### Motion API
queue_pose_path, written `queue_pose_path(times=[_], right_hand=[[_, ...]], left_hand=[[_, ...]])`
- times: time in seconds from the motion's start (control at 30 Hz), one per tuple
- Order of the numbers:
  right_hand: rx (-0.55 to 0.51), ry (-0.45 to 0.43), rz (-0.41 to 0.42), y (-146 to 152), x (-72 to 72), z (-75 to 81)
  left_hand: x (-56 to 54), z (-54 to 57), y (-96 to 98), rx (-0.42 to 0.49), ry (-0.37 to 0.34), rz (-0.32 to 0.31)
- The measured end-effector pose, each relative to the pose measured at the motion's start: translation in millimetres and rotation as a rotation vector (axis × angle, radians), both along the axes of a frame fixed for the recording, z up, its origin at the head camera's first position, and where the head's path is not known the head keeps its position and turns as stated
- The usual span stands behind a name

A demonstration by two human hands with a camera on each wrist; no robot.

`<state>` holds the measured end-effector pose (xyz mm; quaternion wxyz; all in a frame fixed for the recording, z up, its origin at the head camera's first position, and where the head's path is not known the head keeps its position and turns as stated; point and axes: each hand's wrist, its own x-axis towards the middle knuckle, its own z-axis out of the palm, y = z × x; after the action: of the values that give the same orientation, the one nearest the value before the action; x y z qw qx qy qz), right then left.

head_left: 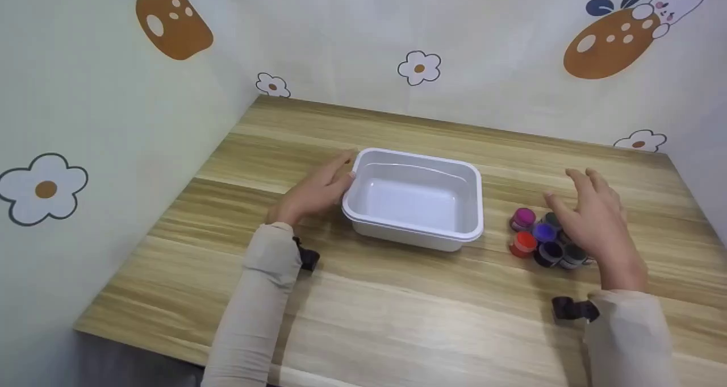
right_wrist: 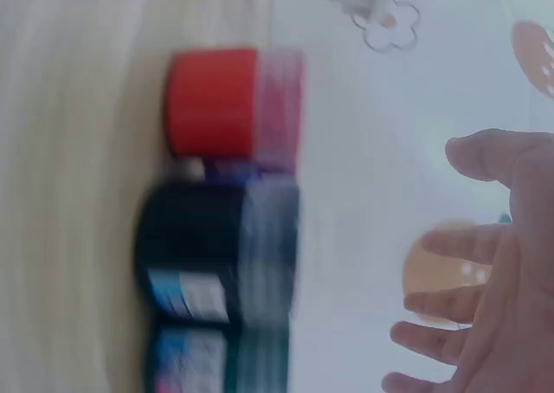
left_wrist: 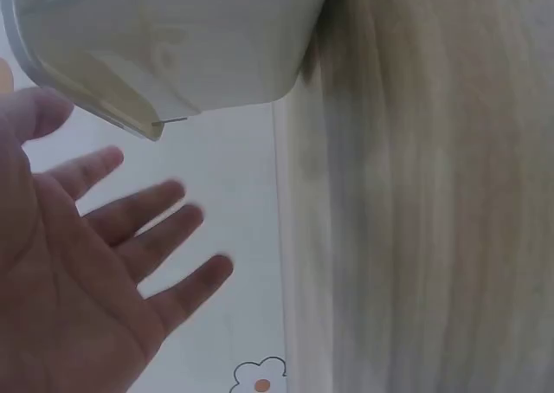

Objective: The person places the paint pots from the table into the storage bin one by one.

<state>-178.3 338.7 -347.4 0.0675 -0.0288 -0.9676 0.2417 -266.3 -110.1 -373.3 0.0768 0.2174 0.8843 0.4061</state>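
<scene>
A white plastic tub (head_left: 414,236) stands near the middle of the table, and nothing shows inside it. My left hand (head_left: 315,194) is at the tub's left side, thumb by the rim and fingers extended; in the left wrist view the fingers (left_wrist: 147,228) are spread and hold nothing. Over a cluster of small paint jars to the right of the tub hovers my right hand (head_left: 599,216), fingers loosely spread and holding nothing. The cluster includes a red jar (head_left: 522,244), a magenta jar (head_left: 523,219), a purple jar (head_left: 544,232) and several dark ones, some partly hidden by the hand.
The wood-grain table (head_left: 363,307) meets pale walls (head_left: 341,40) printed with flowers and orange fruit at its left, back and right. Its front left edge shows at the lower left. A black strap mount (head_left: 573,308) juts from the right wrist, another strap mount (head_left: 308,257) from the left.
</scene>
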Motion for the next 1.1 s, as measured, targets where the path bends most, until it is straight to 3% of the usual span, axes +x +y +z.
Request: queue_pose_path(times=[0.17, 0.4, 0.67, 0.77, 1.1], right_hand=[[-0.056, 0.023, 0.016, 26, 9.6, 3.7], [-0.088, -0.106, 0.011, 55, 17.7, -0.4], [-0.078, -0.111, 0.055, 79, 26.7, -21.3], [-0.081, -0.150, 0.053, 85, 28.0, -26.9], [-0.155, -0.259, 0.047, 93, 26.0, -30.7]], left_hand=[[-0.5, -4.6, -0.1, 0.099, -0.058, -0.086], [0.2, -7.7, -4.1, 0.221, -0.117, -0.108], [1.0, -9.6, -2.0, 0.196, -0.135, -0.085], [1.0, -10.6, -1.2, 0.193, -0.140, -0.083], [0.9, -11.5, -2.0, 0.187, -0.126, -0.075]])
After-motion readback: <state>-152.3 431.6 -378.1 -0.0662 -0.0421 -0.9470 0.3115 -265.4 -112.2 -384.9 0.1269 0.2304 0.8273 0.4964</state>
